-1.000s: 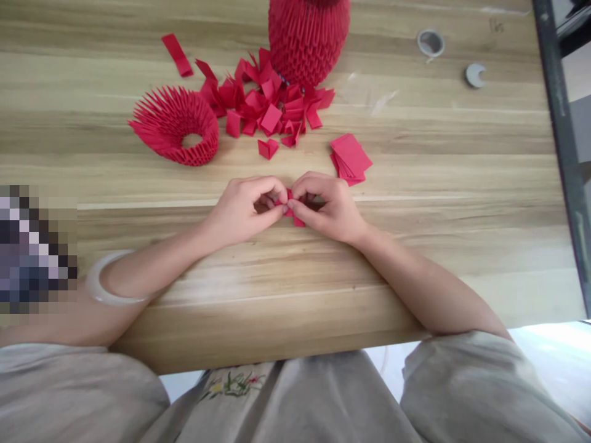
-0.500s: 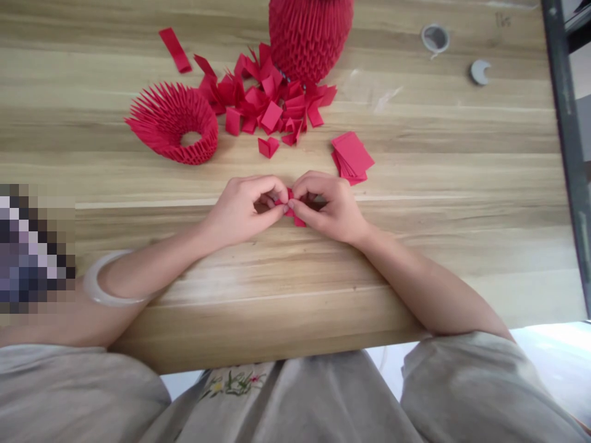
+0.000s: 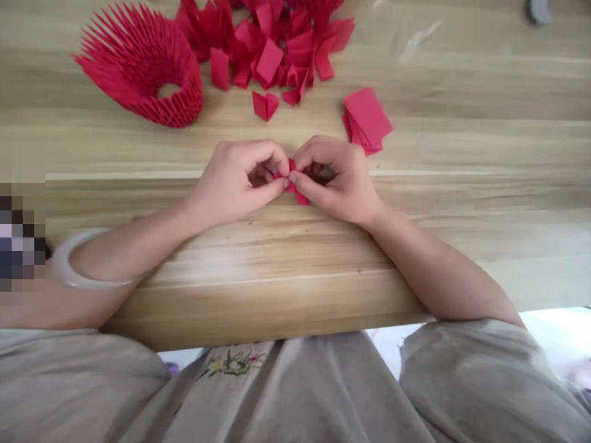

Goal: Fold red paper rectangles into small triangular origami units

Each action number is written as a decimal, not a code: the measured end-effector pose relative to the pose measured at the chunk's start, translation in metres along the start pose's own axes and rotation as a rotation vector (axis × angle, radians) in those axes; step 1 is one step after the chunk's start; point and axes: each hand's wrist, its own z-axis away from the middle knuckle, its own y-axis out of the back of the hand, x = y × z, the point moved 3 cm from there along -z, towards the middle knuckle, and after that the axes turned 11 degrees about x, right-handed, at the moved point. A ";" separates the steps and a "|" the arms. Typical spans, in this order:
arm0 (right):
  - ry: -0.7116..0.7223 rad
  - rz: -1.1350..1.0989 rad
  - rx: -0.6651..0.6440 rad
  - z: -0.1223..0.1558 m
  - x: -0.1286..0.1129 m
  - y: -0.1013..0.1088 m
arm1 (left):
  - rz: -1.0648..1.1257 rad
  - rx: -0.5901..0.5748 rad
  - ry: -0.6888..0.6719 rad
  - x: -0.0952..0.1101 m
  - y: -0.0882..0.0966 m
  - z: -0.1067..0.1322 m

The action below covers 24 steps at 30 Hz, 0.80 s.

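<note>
A small folded piece of red paper [image 3: 294,184] is pinched between both hands just above the wooden table [image 3: 462,203]. My left hand [image 3: 233,181] grips its left side with curled fingers, thumb pressing on the fold. My right hand [image 3: 339,181] grips the right side the same way. Most of the paper is hidden by the fingers. A white bangle [image 3: 76,271] sits on my left forearm.
A ring of interlocked red paper units [image 3: 143,67] lies at the far left. A loose pile of folded red pieces [image 3: 272,43] lies behind the hands. A small stack of flat red paper squares [image 3: 367,120] sits right of them. The table's near edge runs just above my lap.
The view has tilted down and closer, so the tall red paper body and the grey items at the top have left the frame. Both hands keep pinching the red piece in the same spot.
</note>
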 end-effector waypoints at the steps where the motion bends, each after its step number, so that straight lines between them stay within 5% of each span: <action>1: -0.004 -0.003 -0.001 0.000 0.000 0.000 | 0.003 -0.010 0.001 0.000 0.000 0.000; 24: 0.038 -0.005 0.018 -0.002 -0.003 -0.001 | -0.011 0.000 -0.054 0.004 0.002 -0.002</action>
